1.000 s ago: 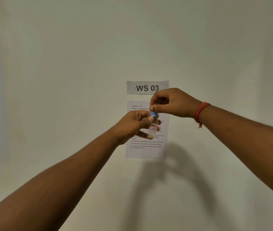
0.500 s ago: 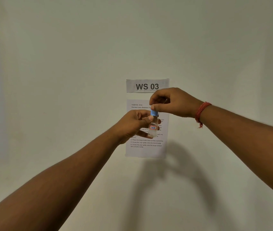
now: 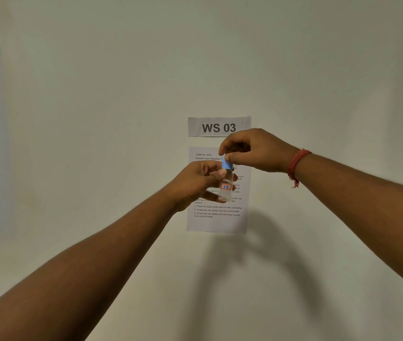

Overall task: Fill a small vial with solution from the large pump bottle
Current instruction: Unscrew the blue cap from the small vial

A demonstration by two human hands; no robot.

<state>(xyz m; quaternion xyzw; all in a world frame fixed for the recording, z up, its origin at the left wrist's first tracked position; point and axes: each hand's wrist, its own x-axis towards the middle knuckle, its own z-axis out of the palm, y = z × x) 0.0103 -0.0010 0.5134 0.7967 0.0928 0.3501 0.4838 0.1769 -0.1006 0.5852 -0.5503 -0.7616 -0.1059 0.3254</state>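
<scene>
Directly ahead, the wall sign [image 3: 219, 126] read "WS 03" above a sheet [image 3: 216, 217] headed "TASK ID 3724". Your left hand [image 3: 200, 183] gripped the clear vial [image 3: 226, 187], labelled "7B" and apparently holding clear liquid, while your right hand [image 3: 252, 150] pinched its blue cap [image 3: 226, 164].

"WS 03" sign [image 3: 219, 127] above instruction sheet [image 3: 216, 221] on wall [image 3: 97, 119]

Pale wall [image 3: 97, 107], WS 03 sign [image 3: 219, 127], taped instruction sheet [image 3: 216, 222]
</scene>
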